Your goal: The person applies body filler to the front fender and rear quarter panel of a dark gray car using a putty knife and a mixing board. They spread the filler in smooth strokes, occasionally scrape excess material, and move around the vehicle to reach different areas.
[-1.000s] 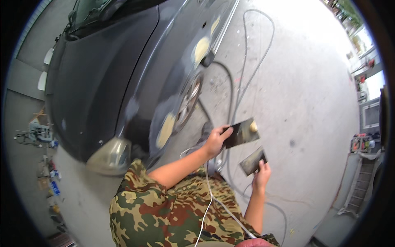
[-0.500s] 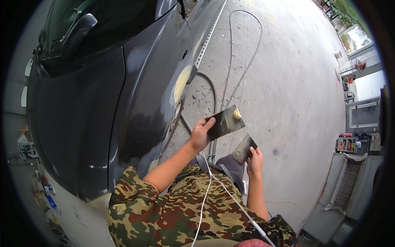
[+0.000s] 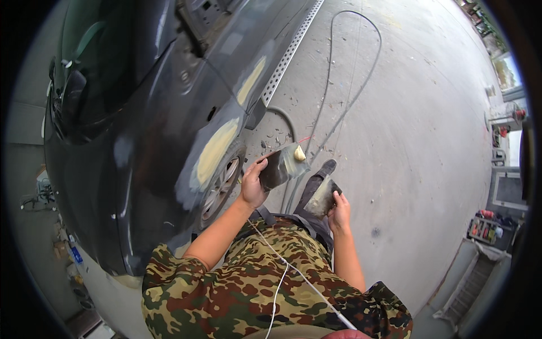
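Note:
My left hand [image 3: 255,183] grips a dark flat mixing board [image 3: 278,169] by its near left edge. A dab of pale yellow body filler [image 3: 299,153] sits at the board's far right corner, with smears beside it. In my right hand [image 3: 339,213] is a smaller dark filler spreader [image 3: 323,198], its face streaked with pale residue. Board and spreader are apart. To the left stands a dark grey car, its fender [image 3: 169,130] carrying a pale yellow filler patch [image 3: 217,148] above the front wheel [image 3: 221,183]. Another, narrower patch [image 3: 251,79] lies farther back along the body.
A grey hose [image 3: 367,85] loops over the concrete floor [image 3: 418,141], near scattered debris. A perforated metal sill strip [image 3: 291,53] runs along the car's side. At the far right stands a rack of small items [image 3: 484,229]. A white cable [image 3: 282,277] hangs across my shirt.
The view has shifted toward the car's side, showing more of the wheel and both patches. Both hands, still holding board and spreader, appear slightly farther left. A shoe has come into view.

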Demonstrator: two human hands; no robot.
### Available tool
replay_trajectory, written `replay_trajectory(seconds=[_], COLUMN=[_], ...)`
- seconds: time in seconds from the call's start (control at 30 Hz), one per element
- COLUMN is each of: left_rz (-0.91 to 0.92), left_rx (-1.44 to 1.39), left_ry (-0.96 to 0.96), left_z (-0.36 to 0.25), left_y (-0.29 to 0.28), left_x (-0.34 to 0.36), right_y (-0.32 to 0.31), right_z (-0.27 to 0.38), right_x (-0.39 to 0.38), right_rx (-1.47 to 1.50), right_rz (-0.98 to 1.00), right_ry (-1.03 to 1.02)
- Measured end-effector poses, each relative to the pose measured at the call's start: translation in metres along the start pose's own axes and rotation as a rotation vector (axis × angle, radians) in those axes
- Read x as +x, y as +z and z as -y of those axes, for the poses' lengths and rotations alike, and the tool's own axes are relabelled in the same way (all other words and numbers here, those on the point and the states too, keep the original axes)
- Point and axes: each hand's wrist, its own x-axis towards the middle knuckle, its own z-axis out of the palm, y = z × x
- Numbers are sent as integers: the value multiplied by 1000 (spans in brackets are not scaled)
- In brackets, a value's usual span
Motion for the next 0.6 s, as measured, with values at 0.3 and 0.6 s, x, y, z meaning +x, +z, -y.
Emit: replay_trajectory(seconds=[0.3, 0.6], left_rz=[-8, 62], left_rx=[-31, -55], left_ry=[-63, -70], left_z=[86, 117], left_y=[179, 304], left_x=[166, 308], right_y=[-68, -59], right_z=[220, 370], right_x=[181, 292], right_rx=[-47, -7], right_rz=[11, 38], right_ry=[31, -71])
